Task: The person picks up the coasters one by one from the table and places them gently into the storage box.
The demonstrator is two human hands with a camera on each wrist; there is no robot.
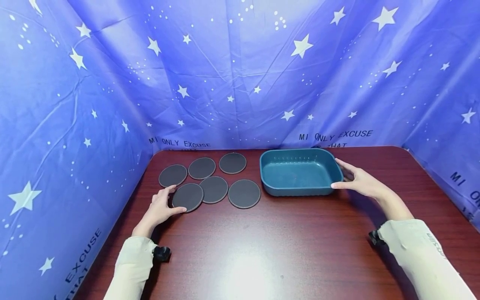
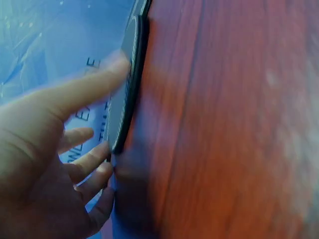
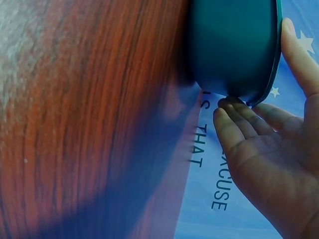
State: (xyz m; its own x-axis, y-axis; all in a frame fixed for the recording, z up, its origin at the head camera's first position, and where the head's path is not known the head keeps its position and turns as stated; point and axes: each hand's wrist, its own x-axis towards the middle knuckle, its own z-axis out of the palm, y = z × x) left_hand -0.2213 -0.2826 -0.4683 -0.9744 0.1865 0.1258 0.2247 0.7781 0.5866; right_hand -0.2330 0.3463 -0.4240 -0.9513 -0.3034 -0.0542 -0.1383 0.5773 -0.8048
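Several round black coasters lie on the left half of the table. My left hand (image 1: 160,207) holds the nearest-left coaster (image 1: 188,197) by its edge, thumb at the front and forefinger at the back left. In the left wrist view the thumb meets the stitched rim of that coaster (image 2: 130,89). Its right edge meets a neighbouring coaster (image 1: 214,189). On the right, my right hand (image 1: 361,182) grips the end of a teal rectangular bin (image 1: 300,191), thumb on the front corner of the rim and fingers at the back corner. The bin's inside shows nothing in it.
Other coasters lie in a back row, at left (image 1: 173,176), middle (image 1: 201,168) and right (image 1: 233,163). One more coaster (image 1: 244,193) lies just left of the bin. A blue star-printed curtain (image 1: 232,75) hangs behind and beside the dark red wooden table (image 1: 300,250).
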